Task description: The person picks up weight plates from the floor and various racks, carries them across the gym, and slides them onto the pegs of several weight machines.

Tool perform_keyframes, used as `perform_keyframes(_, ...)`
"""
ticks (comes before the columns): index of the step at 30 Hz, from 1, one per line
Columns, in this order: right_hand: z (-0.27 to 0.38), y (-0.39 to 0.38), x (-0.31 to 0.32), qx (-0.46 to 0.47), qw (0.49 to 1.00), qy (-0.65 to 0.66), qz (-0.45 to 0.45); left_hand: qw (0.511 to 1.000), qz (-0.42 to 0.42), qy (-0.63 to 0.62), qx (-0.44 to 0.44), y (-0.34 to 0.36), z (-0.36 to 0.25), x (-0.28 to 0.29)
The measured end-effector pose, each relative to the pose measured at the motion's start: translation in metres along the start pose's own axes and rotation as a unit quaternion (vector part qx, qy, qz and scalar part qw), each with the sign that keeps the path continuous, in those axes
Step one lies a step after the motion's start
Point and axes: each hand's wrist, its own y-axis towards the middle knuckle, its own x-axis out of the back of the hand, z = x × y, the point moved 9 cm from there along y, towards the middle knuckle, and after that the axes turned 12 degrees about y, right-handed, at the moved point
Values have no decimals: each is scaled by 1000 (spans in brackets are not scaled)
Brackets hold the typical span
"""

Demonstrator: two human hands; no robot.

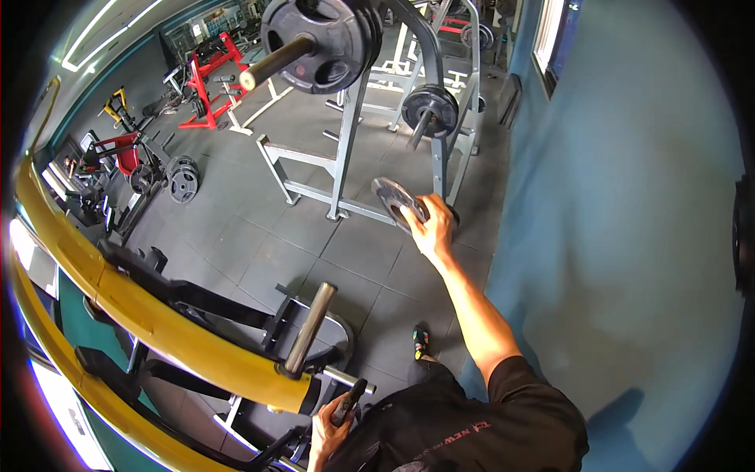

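My right hand (432, 228) reaches forward, its fingers closed on the edge of a small dark weight plate (391, 198). The plate is tilted, in front of the lower frame of a grey plate rack (346, 149). Low in the view, my left hand (330, 431) grips a narrow black thing (348, 401), seen almost edge-on; its kind I cannot make out. That hand is beside the end of a yellow machine arm (181, 322), from which a bare metal peg (312, 329) sticks up. Large black plates (318, 43) and a smaller black plate (429, 111) hang on the rack's pegs.
A blue-grey wall (605, 197) runs along my right. Dark rubber tiles (259, 244) cover the floor, where my shoe (421, 341) shows. Several plates (183, 181) stand on a machine at the left, and a red frame (208, 86) stands farther back.
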Motion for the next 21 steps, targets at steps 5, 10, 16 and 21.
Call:
perform_keyframes(5,-83,106,-28,29,999,33,10,995,-13,6,98,68,-46,-20)
perform_keyframes(10,-142,159,-36,30,999,36,17,993,-21,-9,112,120,-83,-26)
perform_keyframes(16,-188,173,-22,24,1000,14,-5,995,-42,-8,95,172,-110,-24)
perform_keyframes(21,-223,201,-17,42,994,-95,-32,995,-30,-8,99,205,-104,-21)
